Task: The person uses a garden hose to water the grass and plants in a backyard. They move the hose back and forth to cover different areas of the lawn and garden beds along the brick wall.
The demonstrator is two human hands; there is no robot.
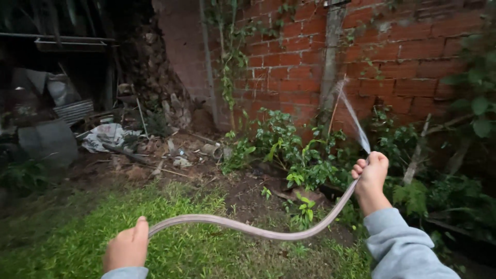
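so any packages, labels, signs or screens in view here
No labels, signs or screens show.
Crumpled pale sheet or bag: on the dirt at left by the rubble, white-grey; too blurred to say if it is packaging.
Both hands hold only a plain hose, no markings visible.

Two hands — left hand (126, 249), right hand (370, 172) — one hose (248, 228), one water jet (354, 118), perhaps one pipe (329, 62) on one brick wall (413, 51).

Both arms wear light grey-blue sweatshirt sleeves of soft fabric. Right sleeve (400, 243): loose folds, ribbed cuff ending at the wrist below the bare right hand (371, 173). Left sleeve (125, 273): only its cuff edge shows, under the bare left hand (126, 249).
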